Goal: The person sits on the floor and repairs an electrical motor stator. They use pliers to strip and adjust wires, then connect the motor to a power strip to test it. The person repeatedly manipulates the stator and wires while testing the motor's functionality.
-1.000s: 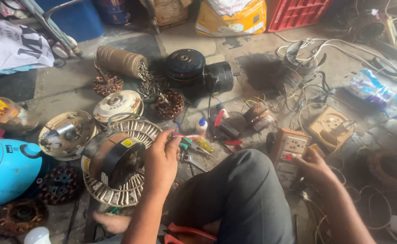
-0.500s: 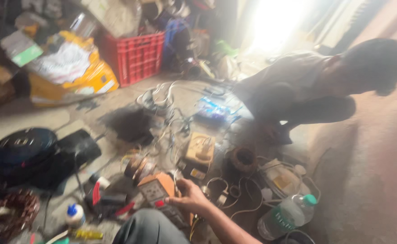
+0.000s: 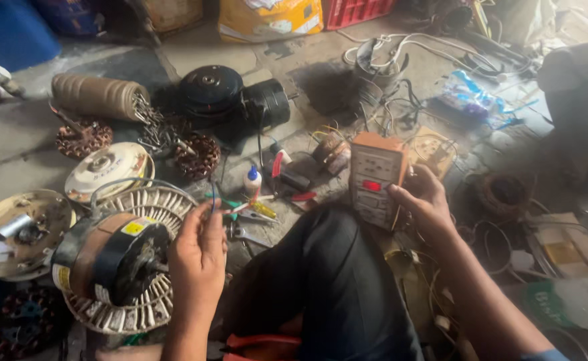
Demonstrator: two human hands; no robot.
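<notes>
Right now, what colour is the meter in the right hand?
Orange casing with a pale front, on the meter held by the right hand; head view.

Bare grey concrete floor (image 3: 13, 157) at left offers open passage. Centre is crowded: round white slotted fan motor stator (image 3: 116, 257), black cylindrical motor (image 3: 230, 100), small white glue bottle (image 3: 253, 182), scattered pliers. Tangled white and black wires (image 3: 401, 67) block upper right. Dark-trousered knee (image 3: 327, 281) fills the foreground between both arms.

An orange tester (image 3: 376, 179) with a red-lit screen (image 3: 371, 186) stands upright at centre. A yellow label (image 3: 133, 228) sits on the black motor (image 3: 110, 257) at left. A yellow sack (image 3: 270, 18) lies at the top, a blue wrapper (image 3: 471, 97) on the floor at right.
</notes>
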